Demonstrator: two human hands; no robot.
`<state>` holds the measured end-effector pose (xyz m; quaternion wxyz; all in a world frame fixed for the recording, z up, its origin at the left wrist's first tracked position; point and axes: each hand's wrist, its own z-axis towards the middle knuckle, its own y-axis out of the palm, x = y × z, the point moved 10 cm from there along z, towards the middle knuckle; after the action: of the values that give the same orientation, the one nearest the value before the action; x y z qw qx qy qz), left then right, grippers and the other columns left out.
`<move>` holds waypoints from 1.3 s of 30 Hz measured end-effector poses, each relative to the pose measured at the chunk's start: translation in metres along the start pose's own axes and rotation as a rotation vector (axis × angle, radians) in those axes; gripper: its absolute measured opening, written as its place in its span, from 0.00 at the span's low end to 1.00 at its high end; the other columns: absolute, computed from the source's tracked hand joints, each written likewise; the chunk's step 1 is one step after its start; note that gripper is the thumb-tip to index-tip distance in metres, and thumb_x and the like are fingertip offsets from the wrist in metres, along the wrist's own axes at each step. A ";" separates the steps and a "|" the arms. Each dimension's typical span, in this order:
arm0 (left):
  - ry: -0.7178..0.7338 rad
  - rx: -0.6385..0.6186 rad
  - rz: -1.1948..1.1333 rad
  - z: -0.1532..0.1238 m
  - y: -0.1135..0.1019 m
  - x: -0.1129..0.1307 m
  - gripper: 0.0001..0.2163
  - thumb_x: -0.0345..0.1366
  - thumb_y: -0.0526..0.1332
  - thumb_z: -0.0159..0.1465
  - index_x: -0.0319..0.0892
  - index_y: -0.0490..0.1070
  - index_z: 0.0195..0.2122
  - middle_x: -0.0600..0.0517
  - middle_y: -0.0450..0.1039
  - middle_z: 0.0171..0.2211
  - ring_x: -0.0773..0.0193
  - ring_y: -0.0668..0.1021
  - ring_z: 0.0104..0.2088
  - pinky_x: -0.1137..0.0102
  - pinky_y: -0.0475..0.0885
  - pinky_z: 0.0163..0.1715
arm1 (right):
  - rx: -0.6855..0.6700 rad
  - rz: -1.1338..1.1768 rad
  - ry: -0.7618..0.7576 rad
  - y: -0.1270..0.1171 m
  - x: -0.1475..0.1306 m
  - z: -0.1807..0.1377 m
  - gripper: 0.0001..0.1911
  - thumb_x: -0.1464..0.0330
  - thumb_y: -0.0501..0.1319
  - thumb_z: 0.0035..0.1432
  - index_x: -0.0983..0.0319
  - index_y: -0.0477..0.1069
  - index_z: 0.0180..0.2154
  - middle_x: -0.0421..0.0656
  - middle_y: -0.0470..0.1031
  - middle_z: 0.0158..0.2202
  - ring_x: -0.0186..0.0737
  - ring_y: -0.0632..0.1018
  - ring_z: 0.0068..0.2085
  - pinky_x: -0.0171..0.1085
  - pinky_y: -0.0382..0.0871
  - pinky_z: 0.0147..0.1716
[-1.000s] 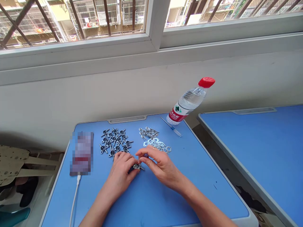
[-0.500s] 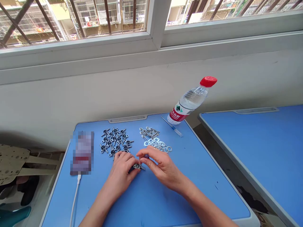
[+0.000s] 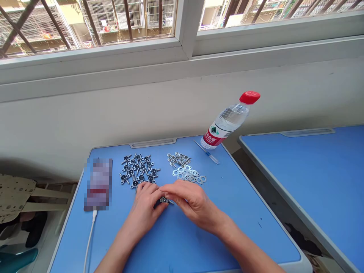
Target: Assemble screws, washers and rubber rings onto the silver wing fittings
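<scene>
My left hand (image 3: 148,203) rests on the blue table, thumb and fingers closed around a small metal fitting (image 3: 164,200) with a stem pointing right. My right hand (image 3: 189,201) is just above and right of that fitting, thumb and forefinger pinched together over it. Whatever the pinch holds is hidden behind the fingers. Beyond my left hand lies a cluster of metal fittings with round black centres (image 3: 137,167). Past my right hand are a pile of flat metal rings with side tabs (image 3: 189,173) and a heap of small metal stemmed pieces (image 3: 179,158).
A water bottle with a red cap (image 3: 227,123) stands at the table's far right corner. Beside it lies a thin tool with a clear blue handle (image 3: 209,153). At left is a blurred phone (image 3: 99,184) with a white cable (image 3: 90,237). Another blue table (image 3: 313,163) adjoins across a gap.
My right hand has rolled over and shifted slightly left, covering a small dark purplish piece that showed between its fingers before. My left hand and the fitting stay in place.
</scene>
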<state>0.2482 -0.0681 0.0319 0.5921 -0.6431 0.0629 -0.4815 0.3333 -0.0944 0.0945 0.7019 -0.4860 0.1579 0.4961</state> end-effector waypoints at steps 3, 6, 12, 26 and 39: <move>-0.005 -0.001 -0.013 0.000 0.000 -0.001 0.05 0.28 0.62 0.63 0.46 0.71 0.38 0.54 0.73 0.35 0.59 0.73 0.39 0.59 0.65 0.47 | -0.097 -0.004 0.039 0.000 -0.004 0.002 0.15 0.73 0.49 0.70 0.59 0.71 0.51 0.44 0.79 0.38 0.39 0.77 0.37 0.40 0.73 0.36; -0.006 -0.013 -0.040 0.000 0.001 -0.002 0.05 0.29 0.61 0.64 0.46 0.71 0.39 0.54 0.75 0.38 0.59 0.74 0.40 0.59 0.65 0.48 | -0.121 -0.004 0.065 -0.005 -0.004 0.002 0.18 0.74 0.47 0.69 0.59 0.69 0.54 0.45 0.78 0.40 0.39 0.77 0.39 0.39 0.75 0.37; -0.012 -0.021 -0.032 0.000 0.001 -0.003 0.05 0.30 0.62 0.64 0.47 0.73 0.40 0.54 0.75 0.37 0.59 0.74 0.41 0.59 0.65 0.49 | -0.002 -0.156 -0.017 -0.013 0.000 -0.002 0.12 0.70 0.52 0.70 0.61 0.73 0.48 0.45 0.79 0.34 0.40 0.77 0.33 0.39 0.73 0.31; -0.010 -0.028 -0.031 0.001 0.001 -0.001 0.05 0.28 0.64 0.63 0.44 0.71 0.37 0.53 0.73 0.36 0.59 0.73 0.40 0.58 0.64 0.48 | 0.126 -0.312 -0.127 -0.014 -0.012 -0.003 0.12 0.72 0.55 0.68 0.65 0.73 0.50 0.47 0.80 0.31 0.41 0.78 0.31 0.39 0.75 0.29; 0.006 -0.002 -0.033 0.000 0.001 -0.001 0.05 0.28 0.64 0.63 0.45 0.70 0.35 0.54 0.73 0.35 0.59 0.72 0.39 0.58 0.64 0.48 | 0.117 -0.262 -0.136 -0.012 -0.015 -0.001 0.11 0.72 0.54 0.68 0.66 0.73 0.47 0.47 0.80 0.34 0.40 0.77 0.33 0.39 0.74 0.30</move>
<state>0.2478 -0.0677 0.0307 0.5833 -0.6431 0.0546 -0.4931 0.3375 -0.1039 0.1106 0.7967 -0.4261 0.0740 0.4222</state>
